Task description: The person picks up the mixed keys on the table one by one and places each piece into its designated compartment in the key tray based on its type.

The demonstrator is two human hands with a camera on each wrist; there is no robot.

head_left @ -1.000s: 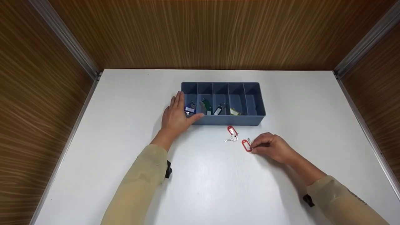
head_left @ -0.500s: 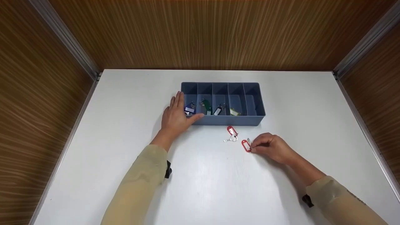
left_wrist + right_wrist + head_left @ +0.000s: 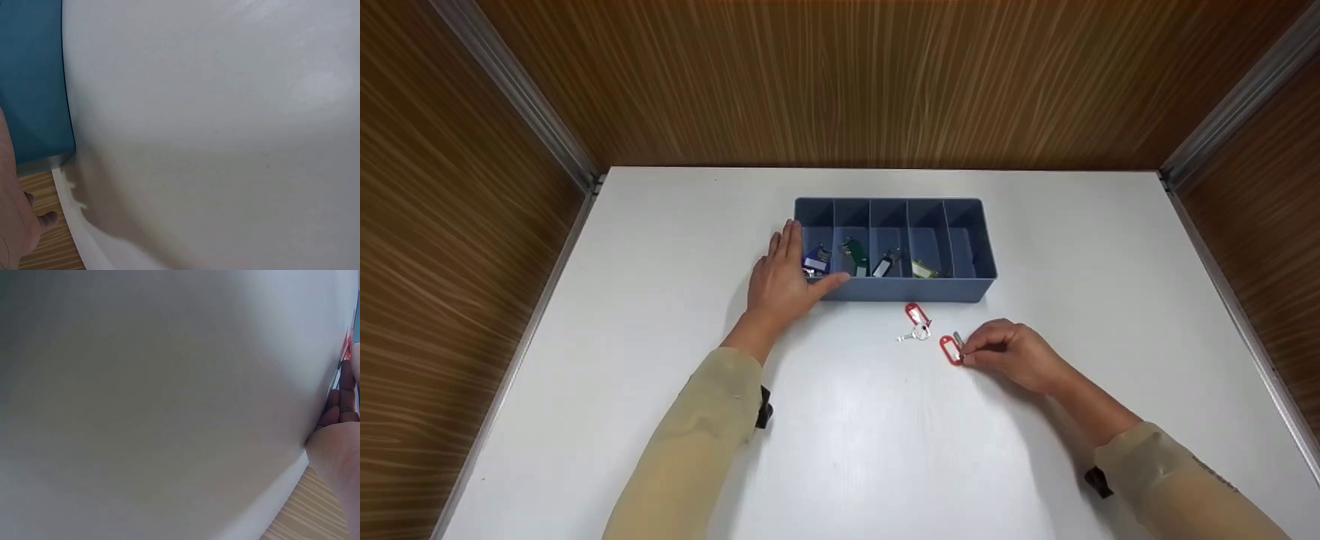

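**Red key tag pinched at the table, tray steadied**

Red key tag (image 3: 951,350) lies on the white table (image 3: 660,315), near of the blue divided tray (image 3: 896,289) and just right of a second red tag with keys (image 3: 916,321). The right hand (image 3: 1011,354) pinches it by its right end, fingers curled, tag not yet lifted. The left hand (image 3: 781,277) rests flat, fingers straight and spread, against the tray's left end, thumb along the near wall. Four left compartments hold tagged keys; the far-right one appears vacant. Judgement: a firm pinch on the tag body, not the loose key, should prevent swinging; lift clear of the neighbouring tag, and keep the tray braced against sliding.
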